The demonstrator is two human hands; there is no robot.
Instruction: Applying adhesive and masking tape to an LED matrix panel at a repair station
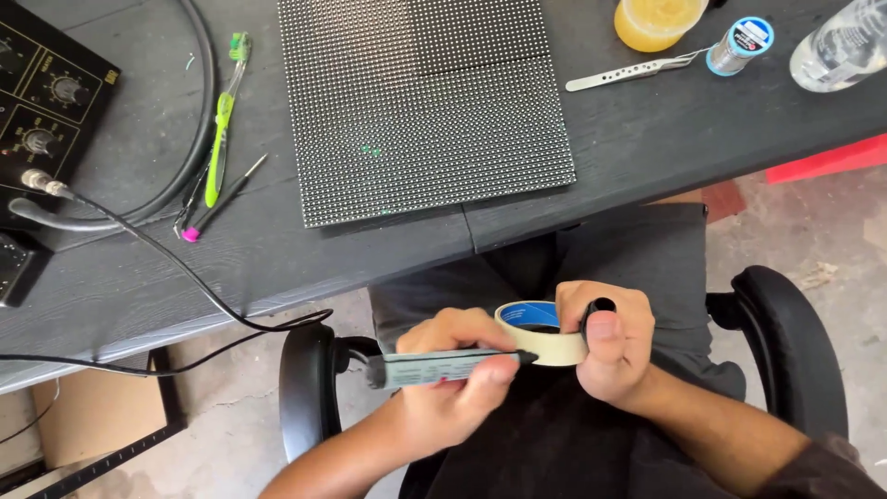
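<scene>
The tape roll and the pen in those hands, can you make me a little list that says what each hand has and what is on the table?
left hand: holds a dark marker pen, tip touching the tape
right hand: grips a roll of cream masking tape and a black pen cap
where: over the lap, in a black office chair
table: dark wood, grey dotted LED panel in the middle
left of panel: green toothbrush, black control box, cables
right of panel: metal tweezers, yellow cup, solder spool, clear bottle

Dark wooden table (628, 157) — dotted LED panel (420, 102), green toothbrush (222, 120), tweezers (633, 70), yellow cup (654, 22), control box (42, 102), black cables (199, 102)
</scene>
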